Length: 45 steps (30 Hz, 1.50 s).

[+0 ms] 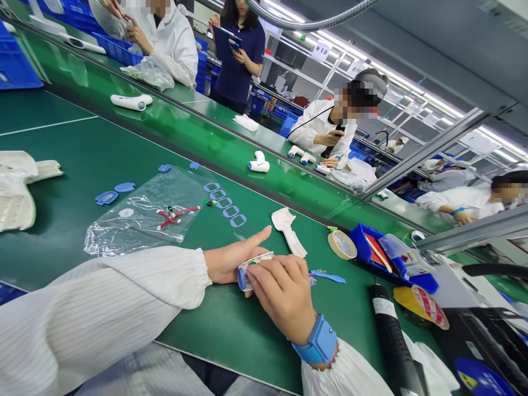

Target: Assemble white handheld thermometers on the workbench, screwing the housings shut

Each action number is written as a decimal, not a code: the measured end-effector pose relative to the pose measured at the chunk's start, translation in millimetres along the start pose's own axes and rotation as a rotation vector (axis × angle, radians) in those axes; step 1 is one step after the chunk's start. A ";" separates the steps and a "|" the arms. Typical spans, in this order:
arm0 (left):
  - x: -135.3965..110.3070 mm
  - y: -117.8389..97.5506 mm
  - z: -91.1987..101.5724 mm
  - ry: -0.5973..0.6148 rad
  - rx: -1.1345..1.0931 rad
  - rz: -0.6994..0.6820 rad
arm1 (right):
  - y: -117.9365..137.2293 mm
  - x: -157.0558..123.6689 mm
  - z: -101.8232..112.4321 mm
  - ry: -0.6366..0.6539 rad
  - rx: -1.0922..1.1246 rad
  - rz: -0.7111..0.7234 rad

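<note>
My left hand cradles a white plastic housing with a blue end cap just above the green mat, thumb stretched out. My right hand, with a blue wrist strap, is closed over the same housing from above, fingertips pressing into its open side. Beside them lies a white shell half and a thin blue strip. A clear plastic bag with red-wired parts lies to the left.
Blue oval parts and a row of blue rings lie on the mat. A tape roll, a blue parts bin, a yellow roll and a black tool sit right. Co-workers sit along the conveyor with white thermometers.
</note>
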<state>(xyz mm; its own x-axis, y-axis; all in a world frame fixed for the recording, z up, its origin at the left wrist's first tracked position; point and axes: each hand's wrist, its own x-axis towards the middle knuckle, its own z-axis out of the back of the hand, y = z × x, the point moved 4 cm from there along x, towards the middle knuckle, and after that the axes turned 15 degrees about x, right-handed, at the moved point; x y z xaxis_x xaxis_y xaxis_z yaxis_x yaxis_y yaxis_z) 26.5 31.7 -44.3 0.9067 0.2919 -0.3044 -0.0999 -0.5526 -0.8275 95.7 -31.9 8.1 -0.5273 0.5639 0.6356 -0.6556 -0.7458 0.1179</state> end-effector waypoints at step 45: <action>-11.5 -12.4 -1.0 -0.181 0.286 -0.062 | -16.2 -8.2 87.8 -0.165 0.116 -0.456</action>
<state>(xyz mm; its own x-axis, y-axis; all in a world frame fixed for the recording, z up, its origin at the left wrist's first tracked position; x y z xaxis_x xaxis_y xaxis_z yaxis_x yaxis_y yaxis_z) 17.7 34.5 -30.0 0.8297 0.4664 -0.3067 -0.1805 -0.2957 -0.9381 158.1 -55.5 68.0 -0.1021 0.7852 0.6107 -0.7303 -0.4761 0.4900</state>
